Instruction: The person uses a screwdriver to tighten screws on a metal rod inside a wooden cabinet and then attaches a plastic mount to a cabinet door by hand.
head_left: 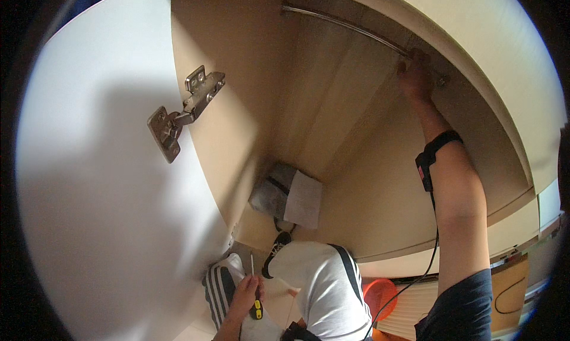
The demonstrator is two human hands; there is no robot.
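Nearest, low by the person's lap, the left hand (244, 293) is closed around a screwdriver (254, 284) with a yellow and black handle, its thin shaft pointing up. Just beyond, on the wardrobe's floor (380, 210) near its left wall, lies a wrapped grey and white packet (288, 197). On the open white door (107, 180) at the left, a metal hinge (184, 110) sits at the door's inner edge. Farthest, the right hand (415, 73), a black strap at its wrist, is curled around the metal hanging rail (350, 26) near the rail's right end, under the wardrobe's top.
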